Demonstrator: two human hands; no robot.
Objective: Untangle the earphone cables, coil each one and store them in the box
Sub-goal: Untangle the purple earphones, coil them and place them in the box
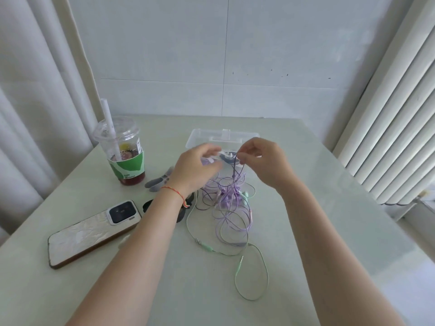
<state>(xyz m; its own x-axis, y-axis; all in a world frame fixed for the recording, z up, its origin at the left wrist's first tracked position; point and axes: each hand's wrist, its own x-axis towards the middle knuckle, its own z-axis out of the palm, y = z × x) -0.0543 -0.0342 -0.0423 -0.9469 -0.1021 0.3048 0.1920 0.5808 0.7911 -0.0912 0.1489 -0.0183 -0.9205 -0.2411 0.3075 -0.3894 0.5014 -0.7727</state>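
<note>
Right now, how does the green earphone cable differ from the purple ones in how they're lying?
The green cable lies slack on the table, trailing toward the person in one open loop; the purple cables sit bunched in a knot farther back. Strands of the purple bundle are lifted between the left hand and right hand; the green plug end lies untouched. Both are thin and run into the same tangle.

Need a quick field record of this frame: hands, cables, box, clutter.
left hand: raised over the tangle, fingers blurred, grip unclear
right hand: pinching dark purple strands, lifting them
cables: purple, dark purple and green earphones tangled on the table; green plug end trails toward the camera
box: clear plastic, behind the hands
clutter: drink cup, phone face down, left side
</note>
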